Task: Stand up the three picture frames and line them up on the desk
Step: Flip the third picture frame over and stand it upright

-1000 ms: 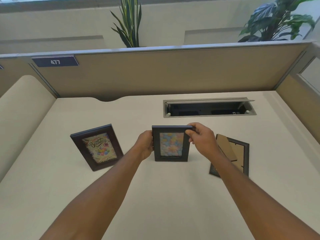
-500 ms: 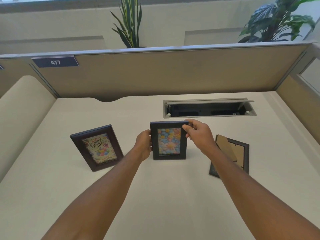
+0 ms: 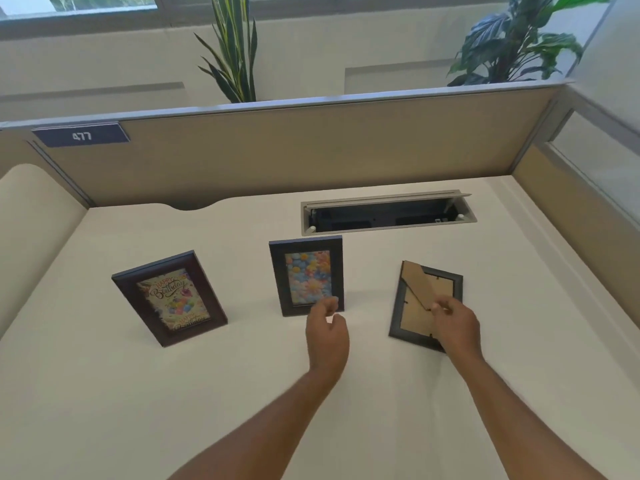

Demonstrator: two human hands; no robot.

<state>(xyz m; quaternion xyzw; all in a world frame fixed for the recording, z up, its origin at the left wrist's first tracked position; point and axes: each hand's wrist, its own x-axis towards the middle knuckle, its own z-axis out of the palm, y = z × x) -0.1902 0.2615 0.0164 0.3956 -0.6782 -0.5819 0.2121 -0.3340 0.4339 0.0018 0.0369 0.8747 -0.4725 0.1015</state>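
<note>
Three dark picture frames sit on the cream desk point(image 3: 194, 403). The birthday frame point(image 3: 169, 299) stands at the left, leaning back. The flower frame point(image 3: 306, 275) stands upright in the middle, free of both hands. My left hand point(image 3: 327, 332) hovers just in front of its lower right corner, fingers apart and holding nothing. The third frame point(image 3: 412, 306) lies face down at the right, its cardboard back and stand flap showing. My right hand point(image 3: 457, 323) lies over its near right part, fingertips curled at the flap's tip. Blur hides whether they grip it.
An open cable hatch point(image 3: 388, 216) is set into the desk behind the middle and right frames. A beige partition point(image 3: 311, 150) with a plate reading 477 point(image 3: 81, 136) closes the back, with side panels left and right. Plants point(image 3: 235, 46) rise beyond it.
Both hands have let go of the flower frame, which now stands alone. My right hand has moved right onto the face-down frame; my left hand has drawn back and to the right.
</note>
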